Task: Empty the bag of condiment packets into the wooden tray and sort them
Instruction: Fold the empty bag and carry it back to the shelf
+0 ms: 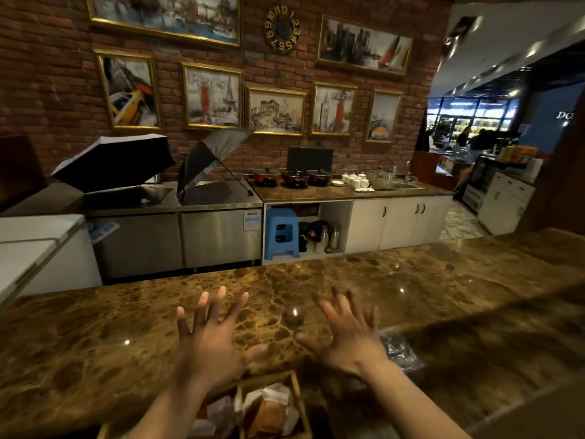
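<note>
Both my hands hover above the brown marble counter with fingers spread and hold nothing. My left hand is just beyond the wooden tray, which sits at the bottom edge under my forearms. The tray is split into compartments and holds white and orange-brown condiment packets. My right hand is to the tray's upper right. A crumpled clear plastic bag lies on the counter just right of my right wrist.
The marble counter stretches left and right, with a raised ledge on the right. Beyond it are steel fridges, two open umbrellas, a blue stool, pots and white cabinets against a brick wall.
</note>
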### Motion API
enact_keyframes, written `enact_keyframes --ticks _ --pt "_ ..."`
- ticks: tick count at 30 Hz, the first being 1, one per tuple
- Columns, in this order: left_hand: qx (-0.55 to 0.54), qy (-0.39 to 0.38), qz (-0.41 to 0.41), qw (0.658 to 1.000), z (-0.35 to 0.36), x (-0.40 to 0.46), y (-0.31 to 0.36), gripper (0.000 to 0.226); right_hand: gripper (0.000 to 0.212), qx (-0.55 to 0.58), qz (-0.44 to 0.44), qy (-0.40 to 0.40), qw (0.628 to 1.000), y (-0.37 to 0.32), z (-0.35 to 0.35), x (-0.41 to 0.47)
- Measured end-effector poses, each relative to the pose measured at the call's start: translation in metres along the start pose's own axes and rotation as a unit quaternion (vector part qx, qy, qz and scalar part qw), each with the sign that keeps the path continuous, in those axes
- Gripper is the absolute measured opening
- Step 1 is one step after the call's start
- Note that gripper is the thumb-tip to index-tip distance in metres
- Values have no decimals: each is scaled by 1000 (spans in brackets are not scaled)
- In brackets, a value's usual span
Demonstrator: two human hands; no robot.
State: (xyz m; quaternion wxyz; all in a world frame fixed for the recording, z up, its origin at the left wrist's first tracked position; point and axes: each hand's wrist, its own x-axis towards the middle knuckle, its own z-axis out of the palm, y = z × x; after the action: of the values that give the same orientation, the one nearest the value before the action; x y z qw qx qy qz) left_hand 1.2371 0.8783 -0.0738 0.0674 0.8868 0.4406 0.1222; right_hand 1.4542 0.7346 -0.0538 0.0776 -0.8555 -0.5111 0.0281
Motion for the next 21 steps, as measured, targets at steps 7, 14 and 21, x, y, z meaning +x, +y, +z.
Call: enact_keyframes --ticks 7,14,21 --pt "0 4 11 1000 15 13 113 108 109 47 0 38 998 128 -25 -4" --pt "-17 -27 -6 999 49 21 206 105 104 76 10 28 997 228 -32 1" --pt "1 -101 16 995 100 23 238 106 93 106 -21 -54 993 274 2 11"
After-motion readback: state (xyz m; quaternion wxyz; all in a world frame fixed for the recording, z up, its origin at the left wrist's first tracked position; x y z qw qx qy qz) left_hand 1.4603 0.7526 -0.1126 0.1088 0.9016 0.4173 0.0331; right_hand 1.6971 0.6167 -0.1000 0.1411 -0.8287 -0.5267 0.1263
